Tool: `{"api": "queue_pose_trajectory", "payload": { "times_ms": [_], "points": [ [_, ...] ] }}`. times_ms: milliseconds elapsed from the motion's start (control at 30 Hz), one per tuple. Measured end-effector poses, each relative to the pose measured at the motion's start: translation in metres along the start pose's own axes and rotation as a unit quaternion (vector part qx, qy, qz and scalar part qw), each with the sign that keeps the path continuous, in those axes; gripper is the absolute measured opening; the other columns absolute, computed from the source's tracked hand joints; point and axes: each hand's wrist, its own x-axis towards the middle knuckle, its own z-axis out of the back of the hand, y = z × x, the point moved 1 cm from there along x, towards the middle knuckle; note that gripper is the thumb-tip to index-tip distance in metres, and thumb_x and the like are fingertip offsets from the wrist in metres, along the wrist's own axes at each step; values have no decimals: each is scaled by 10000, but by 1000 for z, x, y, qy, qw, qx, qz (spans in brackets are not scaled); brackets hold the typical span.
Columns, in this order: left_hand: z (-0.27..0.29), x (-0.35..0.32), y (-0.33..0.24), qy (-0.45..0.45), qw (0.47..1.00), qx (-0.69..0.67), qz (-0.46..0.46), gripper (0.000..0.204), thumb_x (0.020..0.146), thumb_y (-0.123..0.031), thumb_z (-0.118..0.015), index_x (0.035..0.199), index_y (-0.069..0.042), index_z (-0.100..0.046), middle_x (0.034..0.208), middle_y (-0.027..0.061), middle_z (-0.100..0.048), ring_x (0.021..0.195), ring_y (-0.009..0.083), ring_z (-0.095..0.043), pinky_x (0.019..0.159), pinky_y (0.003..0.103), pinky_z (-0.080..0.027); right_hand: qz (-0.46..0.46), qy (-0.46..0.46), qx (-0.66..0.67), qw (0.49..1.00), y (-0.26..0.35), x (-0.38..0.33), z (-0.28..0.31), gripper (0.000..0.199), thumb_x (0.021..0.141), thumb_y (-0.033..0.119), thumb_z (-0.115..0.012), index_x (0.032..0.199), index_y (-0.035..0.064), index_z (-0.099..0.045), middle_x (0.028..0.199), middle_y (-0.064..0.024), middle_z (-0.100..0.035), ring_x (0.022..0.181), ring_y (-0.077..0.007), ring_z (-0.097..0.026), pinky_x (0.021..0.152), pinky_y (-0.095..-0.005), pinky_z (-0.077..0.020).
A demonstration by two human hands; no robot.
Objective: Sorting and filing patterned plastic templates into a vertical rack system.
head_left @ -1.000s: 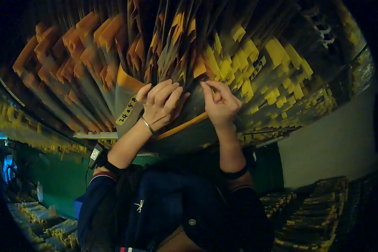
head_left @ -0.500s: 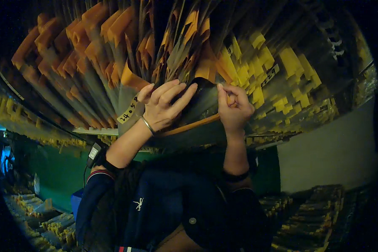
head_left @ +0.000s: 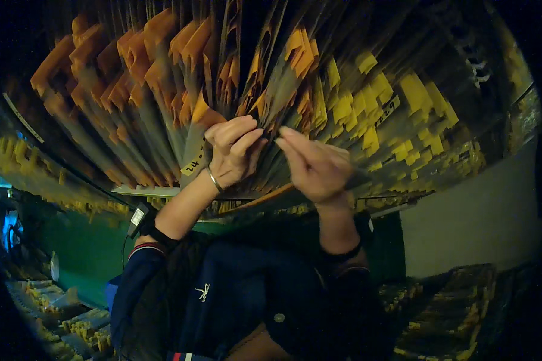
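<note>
A tightly packed row of grey, sleeve-like folders with orange edges fans out in front of me. Among their front edges, my left hand has its fingers curled and pressed together, seemingly pinching a thin folder edge. Just left of it, a folder with a pale written label and a bent orange flap stands out. My right hand is beside it, slightly blurred, thumb and fingertips drawn together at the dark folder edges. Whatever lies between those fingertips is too small to make out.
Folders with yellow tabs continue the row to the right. A pale shelf edge runs beneath the folders. Below are a green surface and a grey panel. More folder stacks lie low on both sides.
My left hand's spread fingers have curled closed. My right hand has moved left toward it, away from the orange-edged folder it was pinching, and that folder's wide gap has narrowed.
</note>
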Motion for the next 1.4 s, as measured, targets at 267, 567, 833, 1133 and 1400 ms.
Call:
{"api": "queue_pose_trajectory", "payload": {
  "times_ms": [267, 567, 833, 1133, 1400],
  "points": [
    [2, -6, -4, 8, 998, -53, 11, 447, 659, -13, -675, 1062, -124, -517, 1098, 61, -540, 993, 224, -553, 818, 331, -363, -107, -1, -58, 993, -3, -3, -17, 176, 729, 82, -733, 896, 76, -677, 684, -52, -654, 487, -154, -597, 443, -254, -462],
    [3, 1, -7, 53, 997, 52, 25, 464, 693, -47, -672, 1134, -142, -561, 1190, 54, -512, 1074, 205, -518, 841, 306, -354, -177, -63, -51, 981, -20, -19, -11, 150, 690, 23, -741, 823, 58, -681, 462, 3, -476, 365, -62, -403, 390, -212, -338],
    [7, -5, 2, 93, 993, 73, 24, 432, 743, -48, -574, 1158, -168, -596, 1221, 26, -491, 1132, 170, -474, 858, 271, -336, -206, -54, -57, 976, -28, -23, -5, 151, 694, 20, -735, 825, 73, -682, 420, 18, -429, 357, -37, -390, 389, -200, -306],
    [8, 2, -6, 122, 986, 104, 39, 508, 765, -345, -667, 1203, -107, -575, 1250, 16, -461, 1148, 169, -441, 878, 265, -314, -160, -38, -61, 985, -28, -22, -3, 317, 683, 22, -766, 985, 67, -682, 468, 14, -472, 378, -29, -373, 392, -190, -314],
    [8, 8, -16, 131, 983, 95, 91, 749, 691, -567, -695, 1236, -80, -532, 1259, 84, -414, 1169, 223, -381, 941, 321, -282, -142, -46, -24, 989, -23, -24, -7, 620, 665, 41, -794, 1229, -9, -541, 466, 23, -397, 391, -32, -353, 403, -186, -337]
  ]
}}
